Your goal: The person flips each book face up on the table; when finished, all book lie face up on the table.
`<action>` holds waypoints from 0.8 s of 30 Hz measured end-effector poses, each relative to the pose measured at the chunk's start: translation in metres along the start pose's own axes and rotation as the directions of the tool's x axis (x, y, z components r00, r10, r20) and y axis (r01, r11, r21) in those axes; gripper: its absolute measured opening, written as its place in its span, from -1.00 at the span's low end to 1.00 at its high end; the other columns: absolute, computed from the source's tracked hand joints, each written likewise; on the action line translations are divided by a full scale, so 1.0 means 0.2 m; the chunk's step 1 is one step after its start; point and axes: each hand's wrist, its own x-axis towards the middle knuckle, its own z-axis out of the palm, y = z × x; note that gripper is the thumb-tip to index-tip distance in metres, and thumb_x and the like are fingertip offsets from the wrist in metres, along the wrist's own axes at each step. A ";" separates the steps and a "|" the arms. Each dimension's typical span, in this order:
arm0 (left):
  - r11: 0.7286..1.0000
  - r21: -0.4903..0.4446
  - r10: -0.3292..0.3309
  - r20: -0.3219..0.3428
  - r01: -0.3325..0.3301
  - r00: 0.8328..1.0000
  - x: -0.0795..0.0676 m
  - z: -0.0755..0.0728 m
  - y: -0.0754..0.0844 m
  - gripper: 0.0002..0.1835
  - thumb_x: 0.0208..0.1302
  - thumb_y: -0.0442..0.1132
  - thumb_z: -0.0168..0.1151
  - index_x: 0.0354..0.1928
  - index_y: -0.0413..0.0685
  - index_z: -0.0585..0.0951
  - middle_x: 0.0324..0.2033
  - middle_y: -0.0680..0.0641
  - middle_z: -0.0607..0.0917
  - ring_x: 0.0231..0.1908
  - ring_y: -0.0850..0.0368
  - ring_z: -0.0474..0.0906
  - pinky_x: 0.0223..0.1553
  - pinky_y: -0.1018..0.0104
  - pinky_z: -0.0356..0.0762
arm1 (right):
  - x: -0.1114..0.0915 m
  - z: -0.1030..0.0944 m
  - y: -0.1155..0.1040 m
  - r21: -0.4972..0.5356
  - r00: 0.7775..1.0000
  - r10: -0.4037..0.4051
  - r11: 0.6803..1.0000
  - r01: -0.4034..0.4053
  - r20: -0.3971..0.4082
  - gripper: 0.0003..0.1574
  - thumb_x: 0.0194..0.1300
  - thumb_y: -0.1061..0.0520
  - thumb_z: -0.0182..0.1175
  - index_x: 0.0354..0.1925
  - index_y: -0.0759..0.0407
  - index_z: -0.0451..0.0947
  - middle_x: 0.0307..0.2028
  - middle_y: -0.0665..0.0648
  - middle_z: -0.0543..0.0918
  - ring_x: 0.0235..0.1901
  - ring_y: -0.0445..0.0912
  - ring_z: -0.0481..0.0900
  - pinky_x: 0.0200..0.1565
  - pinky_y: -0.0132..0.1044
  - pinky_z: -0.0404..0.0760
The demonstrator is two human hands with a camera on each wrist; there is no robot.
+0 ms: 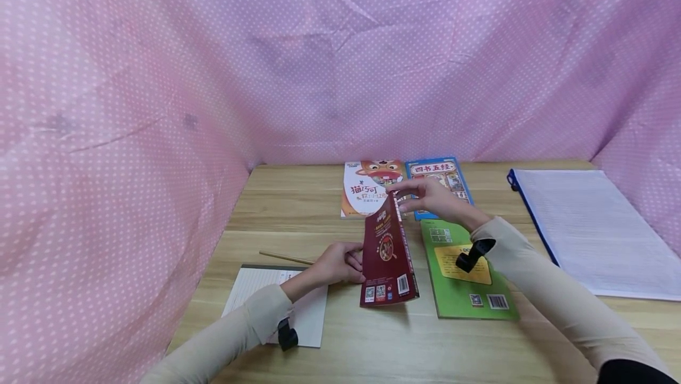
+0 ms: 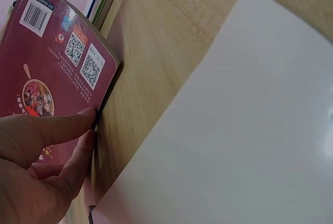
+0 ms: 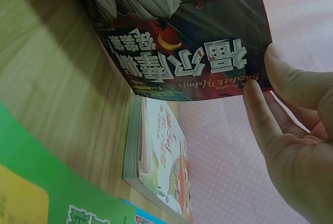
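Note:
A dark red paperback book (image 1: pixel 379 260) stands tilted over the middle of the table, its back cover with barcode and QR codes facing left. My left hand (image 1: pixel 336 263) pinches its left edge between thumb and fingers, as the left wrist view shows at the book's edge (image 2: pixel 78 91). At the top, near the spine, my right hand (image 1: pixel 432 199) grips a corner with thumb and fingers. The right wrist view shows the illustrated front cover (image 3: pixel 187 41), with large white title characters. A green book (image 1: pixel 457 295) lies flat below my right forearm.
Behind lie a white picture book (image 1: pixel 353 189) and a blue book (image 1: pixel 425 215). On the left are a lined notebook (image 1: pixel 308 325) and a thin wooden stick (image 1: pixel 284 258). A clear zip pouch (image 1: pixel 596 230) lies at right. Pink dotted cloth (image 1: pixel 340 77) hangs around the table.

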 end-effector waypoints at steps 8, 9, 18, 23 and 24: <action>1.000 -0.017 -0.012 -0.037 0.011 0.999 0.01 0.01 0.00 -0.15 0.00 -0.52 0.53 0.39 -0.44 0.38 -0.18 -0.15 0.62 -0.23 0.16 0.65 -0.19 0.42 0.69 | 0.01 0.01 -0.02 0.036 1.000 -0.015 0.999 0.015 0.004 -0.38 0.31 0.22 0.37 0.32 0.18 0.52 0.24 0.29 0.60 0.28 0.26 0.50 0.12 -0.16 0.69; 1.000 -0.014 -0.009 -0.035 0.009 0.999 0.01 0.01 0.00 -0.15 0.00 -0.52 0.53 0.39 -0.43 0.38 -0.17 -0.16 0.62 -0.22 0.15 0.65 -0.18 0.41 0.69 | 0.01 0.01 -0.02 0.040 1.000 -0.016 0.999 0.015 0.005 -0.38 0.31 0.23 0.36 0.32 0.19 0.52 0.25 0.29 0.59 0.28 0.27 0.50 0.12 -0.16 0.69; 1.000 0.018 0.007 -0.001 -0.007 1.000 0.01 0.01 0.02 -0.19 0.04 -0.52 0.51 0.39 -0.37 0.41 -0.14 -0.19 0.65 -0.18 0.10 0.60 -0.16 0.39 0.66 | 0.02 0.03 -0.03 -0.005 0.999 -0.038 0.999 0.038 -0.006 -0.40 0.33 0.24 0.34 0.32 0.18 0.52 0.27 0.27 0.58 0.30 0.23 0.49 0.16 -0.15 0.66; 1.000 0.004 0.007 0.021 -0.007 1.000 0.01 0.01 0.02 -0.20 0.05 -0.53 0.49 0.39 -0.36 0.42 -0.13 -0.18 0.66 -0.14 0.10 0.62 -0.11 0.37 0.69 | 0.05 0.06 -0.05 -0.060 0.998 -0.070 0.996 0.070 -0.005 -0.41 0.33 0.17 0.37 0.30 0.15 0.55 0.29 0.24 0.59 0.30 0.20 0.53 0.26 0.02 0.59; 1.000 -0.004 0.007 0.024 -0.006 1.000 0.01 0.01 0.02 -0.21 0.06 -0.53 0.49 0.39 -0.36 0.42 -0.12 -0.19 0.67 -0.13 0.09 0.63 -0.09 0.36 0.69 | 0.06 0.06 -0.06 -0.068 0.997 -0.076 0.995 0.076 -0.004 -0.41 0.33 0.16 0.37 0.30 0.15 0.55 0.29 0.24 0.59 0.29 0.21 0.53 0.28 0.06 0.58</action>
